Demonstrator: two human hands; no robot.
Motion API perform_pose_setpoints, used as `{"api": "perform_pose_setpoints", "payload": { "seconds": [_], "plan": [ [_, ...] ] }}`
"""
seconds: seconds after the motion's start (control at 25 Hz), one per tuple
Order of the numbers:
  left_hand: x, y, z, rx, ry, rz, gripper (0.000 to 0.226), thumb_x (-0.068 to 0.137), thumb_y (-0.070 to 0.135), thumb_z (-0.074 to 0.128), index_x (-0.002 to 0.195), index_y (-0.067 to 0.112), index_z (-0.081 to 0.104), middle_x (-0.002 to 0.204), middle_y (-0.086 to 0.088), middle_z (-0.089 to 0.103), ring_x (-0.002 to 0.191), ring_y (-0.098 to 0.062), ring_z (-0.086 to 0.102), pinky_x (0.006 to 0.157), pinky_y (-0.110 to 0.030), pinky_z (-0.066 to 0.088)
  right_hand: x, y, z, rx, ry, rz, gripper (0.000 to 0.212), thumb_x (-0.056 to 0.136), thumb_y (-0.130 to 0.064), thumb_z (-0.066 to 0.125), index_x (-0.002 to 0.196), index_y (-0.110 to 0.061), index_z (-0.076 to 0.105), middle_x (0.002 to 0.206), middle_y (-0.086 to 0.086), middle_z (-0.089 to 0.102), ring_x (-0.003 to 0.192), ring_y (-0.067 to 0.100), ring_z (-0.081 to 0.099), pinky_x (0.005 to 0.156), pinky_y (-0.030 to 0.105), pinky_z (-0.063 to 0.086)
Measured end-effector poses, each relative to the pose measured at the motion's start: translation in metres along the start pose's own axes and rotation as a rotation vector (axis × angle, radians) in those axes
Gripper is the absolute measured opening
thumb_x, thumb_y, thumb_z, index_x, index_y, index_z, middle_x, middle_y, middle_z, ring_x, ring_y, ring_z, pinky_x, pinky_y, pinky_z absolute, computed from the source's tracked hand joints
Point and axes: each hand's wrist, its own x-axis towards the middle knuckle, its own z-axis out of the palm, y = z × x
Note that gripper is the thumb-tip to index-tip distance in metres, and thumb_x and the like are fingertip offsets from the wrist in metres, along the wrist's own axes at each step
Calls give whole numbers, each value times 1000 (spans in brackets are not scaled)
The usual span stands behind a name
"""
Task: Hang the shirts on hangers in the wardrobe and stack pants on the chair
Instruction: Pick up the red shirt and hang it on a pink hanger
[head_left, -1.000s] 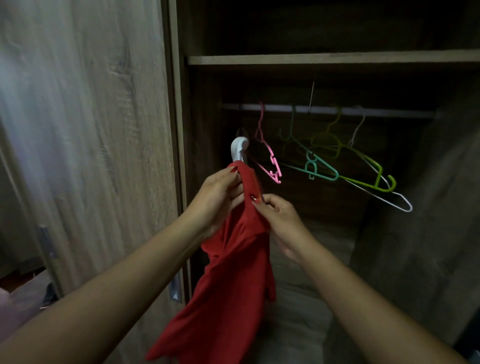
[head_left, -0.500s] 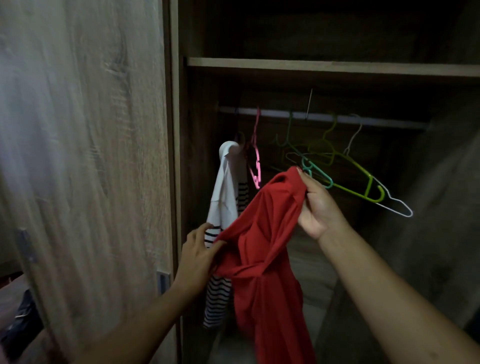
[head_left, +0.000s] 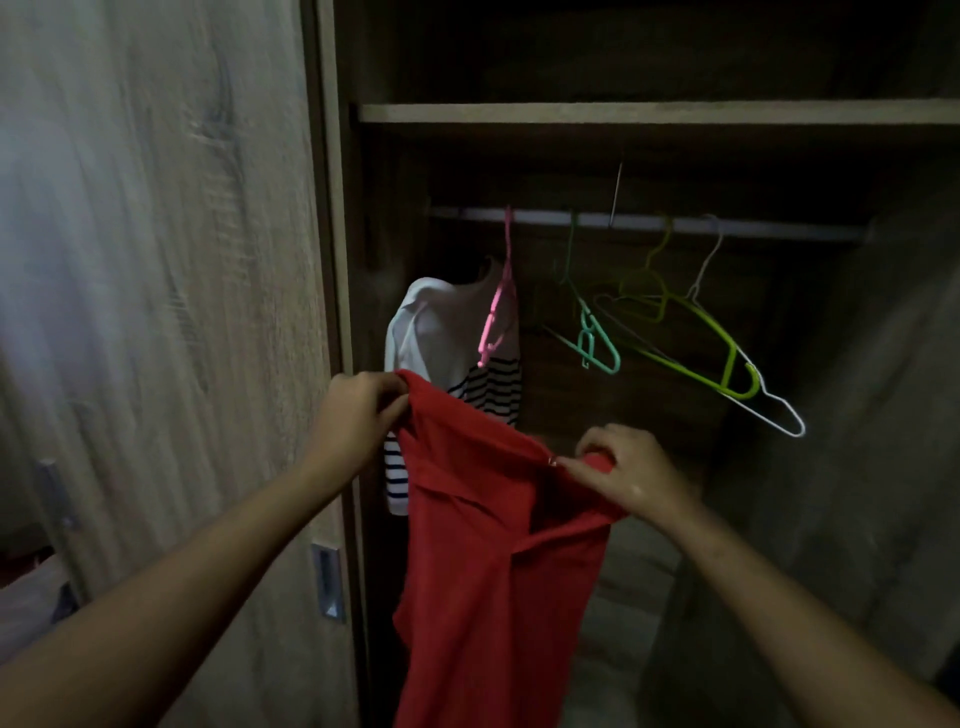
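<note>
Both hands, left hand (head_left: 358, 415) and right hand (head_left: 623, 470), pinch closed on a red shirt (head_left: 493, 545), stretched below the wardrobe rail (head_left: 649, 222). A striped shirt (head_left: 452, 338) already hangs there; empty hangers (head_left: 727, 364) wait. No pants are visible.

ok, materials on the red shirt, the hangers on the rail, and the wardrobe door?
Red shirt: soft matte fabric, probably cotton knit; it folds and drapes limply. Green hanger and pink hanger: look like glossy moulded plastic, judging by thick coloured profiles. White hanger: thin, likely coated wire. Wardrobe door: matte wood-grain board, possibly laminate; solid wood can't be ruled out.
</note>
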Motion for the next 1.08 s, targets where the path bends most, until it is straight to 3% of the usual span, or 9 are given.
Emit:
{"api": "perform_pose_setpoints", "payload": {
  "seconds": [0.12, 0.28, 0.4, 0.56, 0.68, 0.8, 0.84, 0.92, 1.08],
  "plan": [
    [10, 0, -19, 171, -54, 106, 5, 78, 8, 69, 77, 7, 74, 70, -11, 73, 62, -29, 68, 57, -25, 39, 2, -12, 4, -444, -150, -127, 51, 74, -71, 48, 99, -30, 64, 100, -6, 50, 85, 15, 60, 64, 28, 41],
    [15, 4, -43, 265, -83, 98, 5, 73, 11, 70, 74, 13, 73, 68, -7, 71, 64, -26, 65, 57, -28, 44, 9, -25, 15, -615, -144, -218, 66, 71, -82, 34, 96, -29, 66, 100, -5, 57, 84, 18, 63, 60, 28, 35],
    [15, 4, -51, 283, -130, 94, 3, 74, 9, 68, 73, 9, 71, 68, -10, 69, 65, -27, 64, 59, -32, 48, 18, -38, 35, -295, -179, -86, 46, 80, -67, 47, 85, -25, 65, 79, -7, 60, 74, 12, 61, 59, 27, 41],
    [20, 3, -56, 294, -193, 85, 12, 79, 4, 66, 85, 9, 75, 90, -12, 60, 85, -30, 60, 67, -30, 42, 59, -90, 43, 470, -48, 59, 13, 89, -14, 59, 86, -4, 66, 77, 15, 68, 62, 23, 66, 64, 35, 53],
    [31, -1, -61, 283, -224, 59, 18, 81, 5, 65, 94, 10, 76, 113, -11, 55, 97, -27, 59, 78, -28, 43, 105, -122, 33, 515, 79, 57, 20, 90, -8, 54, 105, -9, 67, 94, 3, 66, 81, 15, 64, 75, 22, 50],
    [42, 0, -68, 202, -280, 61, 20, 74, -2, 60, 83, 5, 76, 99, -11, 71, 87, -26, 67, 75, -26, 49, 141, -135, 34, 425, 129, 75, 33, 93, -14, 48, 123, -19, 60, 119, 15, 55, 87, 16, 59, 71, 1, 42],
    [45, 1, -71, 190, -288, 36, 21, 74, -5, 60, 82, 5, 77, 94, -10, 74, 82, -24, 69, 74, -25, 51, 149, -138, 36, 358, 119, 120, 35, 94, -21, 46, 127, -27, 57, 126, 18, 47, 96, 21, 55, 82, 3, 41],
    [51, 0, -73, 182, -290, 3, 24, 74, -7, 59, 78, 8, 77, 87, -9, 75, 75, -22, 69, 74, -25, 52, 164, -142, 43, 225, 52, 250, 36, 95, -37, 41, 130, -43, 49, 137, 17, 34, 122, 34, 39, 108, 32, 33],
    [60, -6, -76, 157, -298, -6, 25, 78, -7, 59, 80, 10, 78, 87, -8, 76, 73, -21, 70, 76, -30, 57, 191, -133, 54, 117, -112, 271, 42, 93, -52, 28, 133, -48, 39, 146, 20, 29, 133, 43, 26, 110, 54, 21]
  ]
}}
